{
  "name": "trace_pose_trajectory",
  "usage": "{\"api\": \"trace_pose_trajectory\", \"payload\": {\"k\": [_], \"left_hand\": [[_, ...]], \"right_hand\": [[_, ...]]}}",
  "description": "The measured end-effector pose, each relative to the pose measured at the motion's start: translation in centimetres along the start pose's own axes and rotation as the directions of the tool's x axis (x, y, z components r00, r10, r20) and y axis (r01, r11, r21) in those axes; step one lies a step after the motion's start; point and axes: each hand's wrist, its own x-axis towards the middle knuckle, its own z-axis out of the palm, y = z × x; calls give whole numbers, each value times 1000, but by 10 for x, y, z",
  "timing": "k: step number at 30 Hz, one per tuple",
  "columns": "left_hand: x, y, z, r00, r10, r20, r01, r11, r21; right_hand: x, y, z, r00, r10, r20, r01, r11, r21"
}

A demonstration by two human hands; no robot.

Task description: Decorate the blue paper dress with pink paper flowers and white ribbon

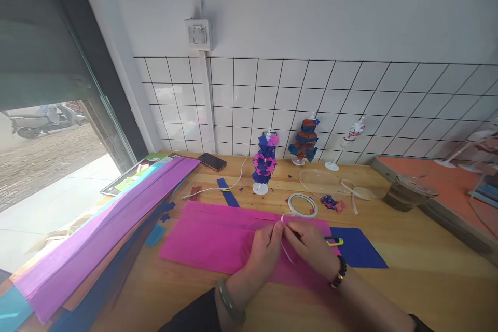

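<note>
A pink crepe paper sheet (218, 233) lies flat on the wooden table (420, 264). My left hand (264, 251) and my right hand (309, 246) meet above its right part, both pinching a thin white strip of tape (287, 253) that hangs down between them. Just beyond my fingers lies a roll of white tape (302, 205). A yellow-handled tool (334, 241) lies partly hidden behind my right hand, next to a dark blue paper piece (360, 249).
Long purple, blue and teal crepe sheets (105, 223) lie at the left. A phone (212, 161), a white cable, three small stands with paper decorations (264, 163), a clear plastic lid (321, 181), a cup (406, 193) and an orange board (447, 187) stand farther back.
</note>
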Motion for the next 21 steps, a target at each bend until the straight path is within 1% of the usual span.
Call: {"api": "trace_pose_trajectory", "payload": {"k": [3,8,13,18,21], "left_hand": [[2,-2,-1,999,-31,-38,31,1000,-8],[3,-4,-2,1000,-28,-10,28,999,18],[3,-6,-1,999,3,34,-4,1000,28],[2,-6,-1,998,-26,53,24,999,43],[1,-4,-1,998,-31,61,29,999,39]], "right_hand": [[5,0,11,1000,9,-23,-7,998,61],[-2,7,23,995,38,-95,-27,993,116],[-7,10,23,995,10,-96,1,993,116],[-9,11,19,992,-53,-116,56,998,29],[-10,12,18,988,-81,-135,83,997,5]]}}
